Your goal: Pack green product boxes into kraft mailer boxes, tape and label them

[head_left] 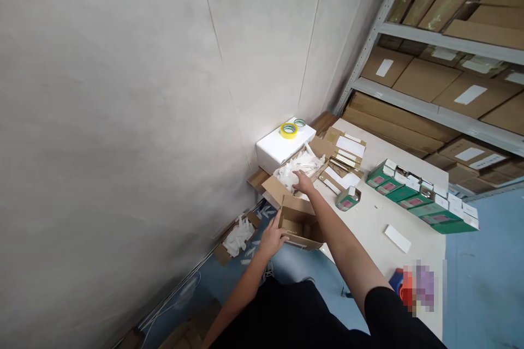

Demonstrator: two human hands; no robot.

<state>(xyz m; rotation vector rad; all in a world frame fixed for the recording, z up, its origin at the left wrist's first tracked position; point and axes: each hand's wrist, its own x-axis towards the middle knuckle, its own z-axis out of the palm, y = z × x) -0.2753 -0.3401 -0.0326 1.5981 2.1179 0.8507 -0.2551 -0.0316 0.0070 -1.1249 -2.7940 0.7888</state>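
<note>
My left hand [272, 237] grips the side wall of an open cardboard box [302, 241] at the table's near edge. The inside of that box shows bare brown card. My right hand [303, 181] reaches over it to a heap of white plastic pieces [307, 162] in another open carton on the table. Its fingers are apart at the near edge of the heap, and I make out nothing held in them. A small green box [347, 199] with its top open stands just right of my right forearm.
A row of green boxes [421, 199] lines the table's far side. Yellow tape [289, 130] lies on a white box [272, 147] by the wall. On the floor stands a carton of white pieces [238, 237]. Shelves [446, 38] hold brown cartons. A white block [397, 239] lies on the table.
</note>
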